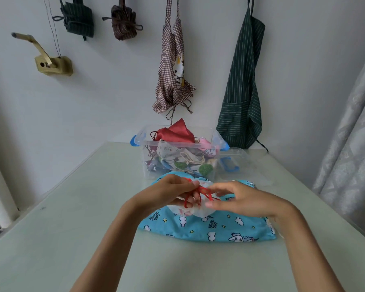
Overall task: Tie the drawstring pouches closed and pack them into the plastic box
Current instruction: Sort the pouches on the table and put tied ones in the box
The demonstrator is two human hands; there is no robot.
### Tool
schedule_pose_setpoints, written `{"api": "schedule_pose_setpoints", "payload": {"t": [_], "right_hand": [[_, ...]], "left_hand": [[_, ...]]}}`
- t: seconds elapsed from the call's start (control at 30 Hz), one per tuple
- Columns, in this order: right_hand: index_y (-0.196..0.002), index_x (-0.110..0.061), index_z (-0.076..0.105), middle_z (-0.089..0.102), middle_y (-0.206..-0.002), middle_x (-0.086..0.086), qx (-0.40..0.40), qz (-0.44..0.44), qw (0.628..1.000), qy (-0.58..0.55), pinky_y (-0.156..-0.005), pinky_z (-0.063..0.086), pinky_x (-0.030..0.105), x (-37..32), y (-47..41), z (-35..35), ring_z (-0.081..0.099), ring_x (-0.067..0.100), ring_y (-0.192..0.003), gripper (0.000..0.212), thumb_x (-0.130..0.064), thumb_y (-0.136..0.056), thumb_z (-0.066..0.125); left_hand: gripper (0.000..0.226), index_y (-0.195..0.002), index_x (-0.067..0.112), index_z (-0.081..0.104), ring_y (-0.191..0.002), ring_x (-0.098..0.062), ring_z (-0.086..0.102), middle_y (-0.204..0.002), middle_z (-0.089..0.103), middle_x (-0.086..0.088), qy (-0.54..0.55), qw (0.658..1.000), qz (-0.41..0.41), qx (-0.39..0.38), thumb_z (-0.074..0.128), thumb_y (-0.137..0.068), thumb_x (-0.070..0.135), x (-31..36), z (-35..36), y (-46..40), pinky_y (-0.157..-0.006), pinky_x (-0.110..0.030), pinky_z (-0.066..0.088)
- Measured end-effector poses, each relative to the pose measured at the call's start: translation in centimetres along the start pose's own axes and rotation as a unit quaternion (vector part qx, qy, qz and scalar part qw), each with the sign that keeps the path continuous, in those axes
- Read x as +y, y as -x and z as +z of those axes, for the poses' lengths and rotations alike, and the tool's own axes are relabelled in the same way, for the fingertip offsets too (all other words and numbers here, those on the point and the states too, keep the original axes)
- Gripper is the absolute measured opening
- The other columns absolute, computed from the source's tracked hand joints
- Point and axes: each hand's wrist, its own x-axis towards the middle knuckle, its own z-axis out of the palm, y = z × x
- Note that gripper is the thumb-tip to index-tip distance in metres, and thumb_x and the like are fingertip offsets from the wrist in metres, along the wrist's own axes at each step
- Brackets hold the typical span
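Note:
A small white pouch [198, 210] with a red drawstring [204, 191] is held above a large blue unicorn-print pouch [211, 228] that lies flat on the table. My left hand [173, 191] pinches the red cord near its knot, with a loop hanging round its fingers. My right hand [238, 199] pinches the other end of the cord from the right. Behind them stands the clear plastic box [148, 163] with blue latches, filled with several pouches, a red satin one [175, 132] on top.
The box's clear lid [238, 163] lies to the right of the box. The pale green table [72, 207] ends at a white wall where aprons [242, 85] and folded bags hang. A grey curtain [350, 144] is at the right.

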Motion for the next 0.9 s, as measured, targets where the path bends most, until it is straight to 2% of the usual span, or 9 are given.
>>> {"api": "schedule_pose_setpoints", "payload": {"t": [0.13, 0.23, 0.3, 0.47, 0.57, 0.67, 0.73, 0.8, 0.9], "right_hand": [[-0.091, -0.023, 0.072, 0.070, -0.090, -0.011, 0.109, -0.025, 0.993, -0.028, -0.096, 0.047, 0.031, 0.3, -0.7, 0.2, 0.063, 0.000, -0.092, 0.020, -0.040, -0.084, 0.065], [-0.089, -0.015, 0.074, 0.074, -0.086, 0.000, 0.141, -0.064, 0.984, -0.088, -0.082, 0.053, 0.021, 0.1, -0.4, -0.2, 0.068, 0.014, -0.084, 0.017, -0.027, -0.088, 0.062], [-0.092, -0.013, 0.074, 0.075, -0.083, 0.003, 0.158, -0.078, 0.977, -0.118, -0.070, 0.051, 0.015, -0.2, 0.0, -0.6, 0.068, 0.014, -0.076, 0.017, -0.023, -0.090, 0.060], [-0.087, -0.015, 0.075, 0.071, -0.070, 0.002, 0.161, -0.110, 0.972, -0.131, -0.069, 0.052, 0.018, -1.4, 0.8, -1.1, 0.062, 0.008, -0.065, 0.012, -0.023, -0.084, 0.068], [-0.087, -0.019, 0.077, 0.074, -0.073, 0.000, 0.080, -0.102, 0.986, -0.110, -0.077, 0.054, 0.019, -2.5, 1.5, -1.0, 0.066, 0.005, -0.072, 0.015, -0.029, -0.076, 0.074], [-0.088, -0.023, 0.077, 0.075, -0.081, -0.009, 0.011, -0.083, 0.995, -0.052, -0.077, 0.050, 0.013, -3.3, 2.0, -0.7, 0.067, -0.001, -0.078, 0.013, -0.032, -0.082, 0.070], [-0.089, -0.024, 0.075, 0.074, -0.089, -0.009, 0.051, -0.077, 0.995, -0.028, -0.075, 0.047, 0.011, -3.1, 1.7, -0.8, 0.065, -0.002, -0.081, 0.024, -0.041, -0.087, 0.059], [-0.097, -0.027, 0.070, 0.069, -0.098, -0.013, 0.122, -0.070, 0.990, -0.024, -0.074, 0.041, 0.010, -2.4, 0.8, -0.6, 0.059, -0.007, -0.086, 0.020, -0.036, -0.093, 0.052], [-0.108, -0.033, 0.063, 0.061, -0.100, -0.027, 0.095, -0.075, 0.992, -0.025, -0.074, 0.037, 0.008, -1.9, -0.4, 0.7, 0.052, -0.017, -0.088, 0.018, -0.027, -0.094, 0.055]], "left_hand": [[0.036, -0.094, -0.005, 0.068, -0.065, -0.010, 0.059, -0.072, 0.062, -0.004, 0.057, 0.998, -0.009, 0.018, 0.050, -0.095, 0.026, -0.3, 0.0, -0.1, -0.073, -0.019, 0.055], [0.029, -0.090, -0.002, 0.070, -0.060, -0.008, 0.060, -0.071, 0.065, -0.004, 0.115, 0.992, -0.025, 0.038, 0.055, -0.091, 0.023, -0.6, -0.2, -0.3, -0.066, -0.016, 0.055], [0.025, -0.086, 0.000, 0.072, -0.061, -0.008, 0.061, -0.073, 0.068, -0.005, 0.154, 0.987, -0.025, 0.031, 0.061, -0.084, 0.022, -0.7, -0.4, -0.3, -0.068, -0.017, 0.057], [0.032, -0.091, -0.005, 0.071, -0.061, -0.009, 0.060, -0.071, 0.067, -0.006, 0.189, 0.981, -0.021, 0.044, 0.070, -0.071, 0.019, -0.6, -0.7, -0.1, -0.069, -0.015, 0.056], [0.013, -0.084, 0.005, 0.075, -0.058, -0.009, 0.064, -0.071, 0.071, -0.006, 0.220, 0.971, -0.026, 0.089, 0.071, -0.072, 0.007, -0.6, -0.8, -0.1, -0.068, -0.017, 0.057], [0.016, -0.074, 0.010, 0.078, -0.055, -0.009, 0.062, -0.073, 0.071, -0.007, 0.208, 0.973, -0.022, 0.100, 0.068, -0.076, -0.003, -0.6, -0.7, 0.1, -0.066, -0.018, 0.058], [0.018, -0.073, 0.009, 0.077, -0.055, -0.009, 0.062, -0.071, 0.071, -0.006, 0.195, 0.976, -0.020, 0.091, 0.067, -0.077, -0.004, -0.5, -0.7, 0.3, -0.066, -0.018, 0.057], [0.018, -0.073, 0.009, 0.076, -0.057, -0.010, 0.062, -0.071, 0.070, -0.006, 0.185, 0.979, -0.018, 0.084, 0.066, -0.077, -0.005, -0.4, -0.7, 0.4, -0.066, -0.018, 0.057], [0.022, -0.071, 0.011, 0.077, -0.063, -0.012, 0.064, -0.074, 0.070, -0.006, 0.161, 0.984, -0.004, 0.081, 0.065, -0.078, -0.006, -0.3, -0.6, 0.4, -0.067, -0.017, 0.056]]}}
